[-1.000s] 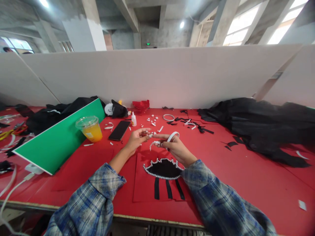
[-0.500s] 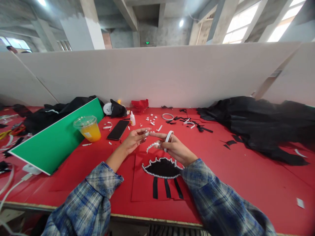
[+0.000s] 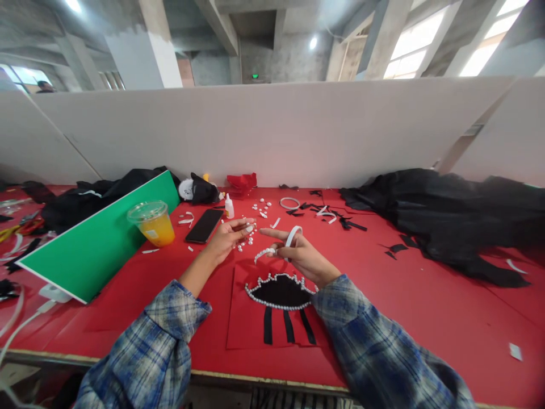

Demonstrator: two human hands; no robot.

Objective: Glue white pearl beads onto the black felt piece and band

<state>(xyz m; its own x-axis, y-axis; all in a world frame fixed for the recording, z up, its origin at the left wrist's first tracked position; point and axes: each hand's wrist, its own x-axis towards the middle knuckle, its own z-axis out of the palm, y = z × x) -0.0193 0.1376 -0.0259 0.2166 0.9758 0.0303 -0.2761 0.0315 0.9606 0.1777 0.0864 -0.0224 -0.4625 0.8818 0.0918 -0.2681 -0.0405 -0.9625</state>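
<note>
My right hand (image 3: 304, 253) pinches a short strip of white pearl beads (image 3: 264, 253), with its index finger stretched out to the left. A white ring that looks like a roll of tape (image 3: 293, 234) hangs around its fingers. To the left, my left hand (image 3: 230, 238) has thumb and fingers pressed together; whatever may be in the pinch is too small to make out. Loose white beads (image 3: 250, 241) lie beside its fingertips. Below both hands, a black eye-like shape (image 3: 281, 292) edged with pearl beads lies on a red sheet (image 3: 244, 329), with three black strips (image 3: 289, 326) under it.
A plastic cup of orange drink (image 3: 156, 227) stands before a tilted green board (image 3: 97, 244). Behind my left hand are a black phone (image 3: 205, 225) and a small white bottle (image 3: 229, 207). Black scraps (image 3: 347, 221) and black fabric (image 3: 426, 210) lie to the right.
My left hand has drawn back left, away from the right index fingertip. Loose beads between the hands now show. My right hand stays nearly in place with the bead strip.
</note>
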